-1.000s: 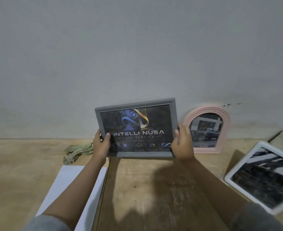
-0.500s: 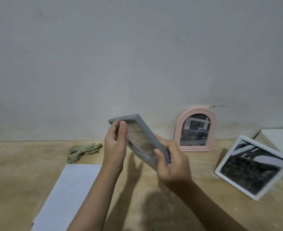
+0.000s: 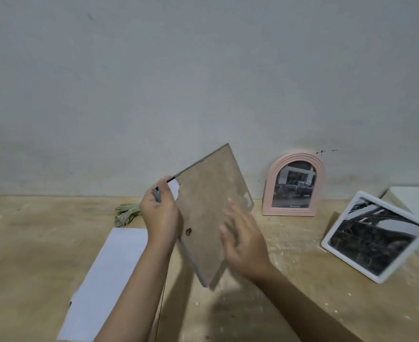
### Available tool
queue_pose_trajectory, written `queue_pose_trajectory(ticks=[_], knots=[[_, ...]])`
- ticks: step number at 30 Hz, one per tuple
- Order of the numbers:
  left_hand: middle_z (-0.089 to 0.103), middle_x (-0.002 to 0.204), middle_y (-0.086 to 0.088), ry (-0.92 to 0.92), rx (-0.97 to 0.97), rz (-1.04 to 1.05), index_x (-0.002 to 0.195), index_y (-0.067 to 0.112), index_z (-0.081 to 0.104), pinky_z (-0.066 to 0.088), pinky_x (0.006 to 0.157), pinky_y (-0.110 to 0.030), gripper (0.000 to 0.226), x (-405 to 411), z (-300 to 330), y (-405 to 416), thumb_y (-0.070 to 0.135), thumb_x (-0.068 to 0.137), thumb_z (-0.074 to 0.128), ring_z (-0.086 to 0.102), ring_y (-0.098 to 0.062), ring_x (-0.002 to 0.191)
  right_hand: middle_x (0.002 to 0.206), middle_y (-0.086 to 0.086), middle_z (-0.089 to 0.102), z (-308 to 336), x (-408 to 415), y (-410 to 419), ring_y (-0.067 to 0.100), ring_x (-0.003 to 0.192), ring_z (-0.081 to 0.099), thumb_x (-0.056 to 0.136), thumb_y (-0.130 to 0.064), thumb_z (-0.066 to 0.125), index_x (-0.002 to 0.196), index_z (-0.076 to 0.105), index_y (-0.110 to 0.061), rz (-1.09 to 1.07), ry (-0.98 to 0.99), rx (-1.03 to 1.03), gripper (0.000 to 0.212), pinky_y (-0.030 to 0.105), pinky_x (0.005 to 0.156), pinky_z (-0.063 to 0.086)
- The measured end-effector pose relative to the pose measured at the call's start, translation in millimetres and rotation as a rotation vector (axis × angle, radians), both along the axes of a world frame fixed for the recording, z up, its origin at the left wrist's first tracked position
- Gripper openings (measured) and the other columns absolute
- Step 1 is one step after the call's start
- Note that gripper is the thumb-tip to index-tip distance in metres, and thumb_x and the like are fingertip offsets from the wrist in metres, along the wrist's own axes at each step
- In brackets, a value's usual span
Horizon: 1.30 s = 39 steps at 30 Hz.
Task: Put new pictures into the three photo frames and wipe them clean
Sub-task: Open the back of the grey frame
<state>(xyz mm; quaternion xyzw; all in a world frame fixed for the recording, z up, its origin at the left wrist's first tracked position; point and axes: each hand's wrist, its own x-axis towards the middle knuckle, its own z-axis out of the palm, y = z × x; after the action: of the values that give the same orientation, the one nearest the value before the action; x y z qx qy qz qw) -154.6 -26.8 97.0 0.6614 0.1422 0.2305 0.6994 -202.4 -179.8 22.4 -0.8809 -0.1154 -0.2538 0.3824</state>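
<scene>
Frame: the grey frame (image 3: 211, 213) was in mid-air at the centre, tilted on a corner, brown backing toward the camera.
Left hand: the left hand (image 3: 160, 213) pinched the frame's 9 o'clock edge, fingers curled round it.
Right hand: the right hand (image 3: 243, 239) lay at 3 o'clock, fingers spread and relaxed against the backing, clamping nothing.
Risk: a one-handed pinch on a tilted frame could slip, I judged; the lower corner might strike the wooden table (image 3: 30, 243).
Change: a second earlier the picture side faced us, upright and level, both hands gripping; here it was flipped and the right hand loosened.
Others: the pink arched frame (image 3: 293, 185) stood at 2 o'clock, the white frame (image 3: 376, 236) at 3 o'clock.
</scene>
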Motion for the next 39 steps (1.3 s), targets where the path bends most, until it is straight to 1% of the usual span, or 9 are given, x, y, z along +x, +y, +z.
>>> queue_pose_trajectory(ticks=[6,10,14,17,21,26,31,35,39], knots=[[0.024,0.05,0.011,0.14,-0.155,-0.125,0.062,0.02,0.031,0.019,0.05,-0.026,0.043,26.8,-14.0,49.1,0.035,0.1,0.044,0.019,-0.008,0.045,0.151,0.008,0.034,-20.4,58.0,-77.8,0.027,0.14,0.028,0.098,-0.034,0.041,0.142,0.035,-0.012,-0.431,0.271,0.098,0.049,0.059,0.111,0.024],[0.018,0.049,0.014,0.192,-0.213,-0.266,0.065,0.02,0.023,0.016,0.05,-0.025,0.045,46.1,-29.4,65.7,0.041,0.099,0.043,0.014,-0.008,0.047,0.133,0.013,0.053,-20.3,65.7,-99.2,0.03,0.124,0.048,0.101,-0.027,0.037,0.14,0.039,-0.006,-0.441,0.342,0.17,0.044,0.046,0.1,0.041],[0.017,0.051,0.012,0.228,-0.208,-0.287,0.065,0.022,0.022,0.015,0.044,-0.019,0.045,56.2,-35.8,62.5,0.042,0.098,0.045,0.014,-0.008,0.046,0.079,0.013,0.061,-24.9,63.5,-96.5,0.031,0.076,0.057,0.097,-0.01,0.042,0.095,0.06,-0.003,-0.431,0.291,0.257,0.02,0.04,0.065,0.045],[0.029,0.059,0.005,0.297,-0.08,-0.273,0.067,0.019,0.033,0.025,0.046,-0.021,0.043,67.2,-52.2,58.4,0.047,0.097,0.045,0.029,-0.011,0.047,0.074,0.008,0.058,-36.6,65.8,-101.0,0.027,0.07,0.052,0.094,-0.006,0.045,0.087,0.061,-0.004,-0.515,0.299,0.271,0.018,0.034,0.059,0.036],[0.059,0.096,-0.01,0.471,0.134,-0.23,0.093,0.005,0.059,0.044,0.08,-0.037,0.046,69.3,-88.2,44.3,0.048,0.094,0.044,0.058,-0.027,0.092,0.071,0.009,0.056,-56.4,61.3,-110.0,0.03,0.068,0.051,0.094,-0.007,0.044,0.079,0.057,-0.006,-0.618,0.383,0.224,0.021,0.033,0.057,0.033],[0.062,0.102,-0.01,0.675,0.283,-0.375,0.107,0.002,0.058,0.045,0.069,-0.031,0.04,36.1,-150.8,24.2,0.038,0.091,0.055,0.058,-0.025,0.087,0.082,0.016,0.062,-92.3,42.0,-116.6,0.029,0.071,0.05,0.096,-0.012,0.042,0.087,0.06,-0.006,-0.727,0.51,0.183,0.021,0.031,0.062,0.035],[0.062,0.097,0.01,0.497,0.378,-0.43,0.104,0.021,0.054,0.045,0.078,-0.024,0.028,7.1,-171.0,8.0,0.03,0.083,0.069,0.061,-0.011,0.093,0.085,0.017,0.061,-120.5,22.1,-116.0,0.033,0.078,0.055,0.095,-0.015,0.043,0.092,0.06,-0.006,-0.725,0.676,0.175,0.02,0.034,0.067,0.042],[0.065,0.107,0.011,0.499,0.431,-0.535,0.117,0.026,0.053,0.052,0.082,-0.023,0.056,1.6,-196.5,11.4,0.048,0.07,0.076,0.063,-0.003,0.098,0.103,0.017,0.063,-132.7,2.2,-114.2,0.038,0.096,0.058,0.091,-0.029,0.056,0.111,0.057,-0.007,-0.561,0.771,0.145,0.03,0.034,0.074,0.041],[0.054,0.131,0.006,0.629,0.458,-0.611,0.142,0.018,0.022,0.047,0.101,-0.039,0.112,-2.7,-220.6,17.0,0.073,0.058,0.072,0.055,-0.013,0.12,0.123,0.013,0.057,-141.0,-9.2,-112.8,0.036,0.112,0.054,0.082,-0.039,0.068,0.129,0.046,-0.013,-0.484,0.868,0.163,0.058,0.032,0.081,0.041]])
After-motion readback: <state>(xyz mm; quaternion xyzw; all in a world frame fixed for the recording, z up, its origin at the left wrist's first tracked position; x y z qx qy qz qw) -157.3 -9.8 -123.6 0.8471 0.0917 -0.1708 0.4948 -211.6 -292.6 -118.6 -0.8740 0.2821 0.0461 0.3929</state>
